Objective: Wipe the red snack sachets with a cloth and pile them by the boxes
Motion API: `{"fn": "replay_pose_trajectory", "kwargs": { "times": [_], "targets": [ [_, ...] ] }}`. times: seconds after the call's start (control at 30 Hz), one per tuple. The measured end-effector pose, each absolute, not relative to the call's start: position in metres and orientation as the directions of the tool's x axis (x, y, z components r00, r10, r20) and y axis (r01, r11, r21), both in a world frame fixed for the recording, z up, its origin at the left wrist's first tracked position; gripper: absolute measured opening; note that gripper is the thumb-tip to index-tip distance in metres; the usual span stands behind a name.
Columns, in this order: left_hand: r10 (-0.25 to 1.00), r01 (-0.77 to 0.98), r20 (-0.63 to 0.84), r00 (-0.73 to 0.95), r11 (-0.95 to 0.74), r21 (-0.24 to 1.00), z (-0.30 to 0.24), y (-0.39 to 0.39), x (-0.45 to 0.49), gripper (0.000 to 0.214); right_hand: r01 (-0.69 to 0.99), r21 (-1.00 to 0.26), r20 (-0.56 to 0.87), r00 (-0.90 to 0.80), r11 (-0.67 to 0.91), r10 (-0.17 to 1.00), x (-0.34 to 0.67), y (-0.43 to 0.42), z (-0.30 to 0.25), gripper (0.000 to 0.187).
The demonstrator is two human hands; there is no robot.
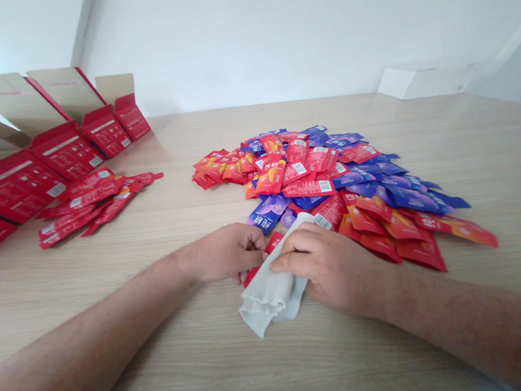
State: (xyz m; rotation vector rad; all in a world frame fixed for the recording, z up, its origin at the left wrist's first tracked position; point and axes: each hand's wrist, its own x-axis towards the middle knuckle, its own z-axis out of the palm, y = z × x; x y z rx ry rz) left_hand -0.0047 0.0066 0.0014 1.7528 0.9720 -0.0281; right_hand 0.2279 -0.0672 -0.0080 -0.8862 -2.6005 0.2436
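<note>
- Our left hand (222,253) curls against the edge of a pale ribbed knit cloth (268,296); we cannot tell whether it grips.
- Our right hand (327,269) clamps over the cloth, close beside the left.
- A red sachet (274,241) pokes out beneath the cloth, touching a large mixed sachet pile (314,178) just beyond.
- Loose red sachets (90,202) lie far left on the wooden table (489,136), before open red cartons (67,152).
- A white box (429,79) sits far right.

Right hand (335,271) grips a pale knit cloth (268,296); left hand (222,252) just beside it. Both at near edge of red and blue sachet heap (328,183). Open red cartons (65,153) along left of worktop (489,136).
</note>
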Motion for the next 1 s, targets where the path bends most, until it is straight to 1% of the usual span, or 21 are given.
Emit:
{"fn": "replay_pose_trajectory", "kwargs": {
  "times": [0.17, 0.33, 0.5, 0.57, 0.67, 0.7, 0.83, 0.93, 1.0],
  "targets": [
    [0.601, 0.612, -0.445, 0.664, -0.096, 0.785, 0.0005, 0.0066, -0.0054, 0.015, 0.479, -0.268, 0.266, -0.797, 0.836, 0.542, 0.2269, -0.0679, -0.0072, 0.024],
    [0.596, 0.613, -0.456, 0.661, -0.078, 0.786, -0.0001, 0.0057, -0.0053, 0.014, 0.539, -0.278, 0.295, -0.739, 0.795, 0.605, 0.2273, -0.0677, -0.0085, 0.031],
    [0.614, 0.615, -0.44, 0.656, -0.096, 0.783, 0.0018, 0.0051, -0.0044, 0.016, 0.454, -0.259, 0.271, -0.813, 0.853, 0.515, 0.2261, -0.0697, -0.0077, 0.025],
    [0.603, 0.616, -0.449, 0.66, -0.093, 0.782, 0.0021, 0.0053, -0.0043, 0.015, 0.463, -0.269, 0.287, -0.799, 0.844, 0.529, 0.2271, -0.0685, -0.0084, 0.026],
    [0.586, 0.613, -0.463, 0.665, -0.075, 0.786, 0.0017, 0.0059, -0.0043, 0.013, 0.533, -0.284, 0.306, -0.737, 0.797, 0.602, 0.2273, -0.0674, -0.0098, 0.031],
    [0.587, 0.611, -0.461, 0.665, -0.073, 0.788, 0.0015, 0.0061, -0.0043, 0.013, 0.539, -0.283, 0.308, -0.732, 0.793, 0.608, 0.2266, -0.0678, -0.0102, 0.032],
    [0.597, 0.607, -0.447, 0.666, -0.086, 0.79, 0.0003, 0.006, -0.0034, 0.016, 0.458, -0.275, 0.311, -0.79, 0.845, 0.529, 0.2239, -0.0691, -0.0122, 0.025],
    [0.597, 0.607, -0.453, 0.662, -0.073, 0.791, 0.0002, 0.0058, -0.0043, 0.017, 0.474, -0.295, 0.32, -0.769, 0.829, 0.554, 0.2267, -0.066, -0.0139, 0.028],
    [0.598, 0.578, -0.431, 0.676, -0.068, 0.813, 0.0027, 0.0074, -0.0089, 0.02, 0.481, -0.31, 0.36, -0.739, 0.82, 0.57, 0.2292, -0.0639, -0.0137, 0.031]
  ]
}}
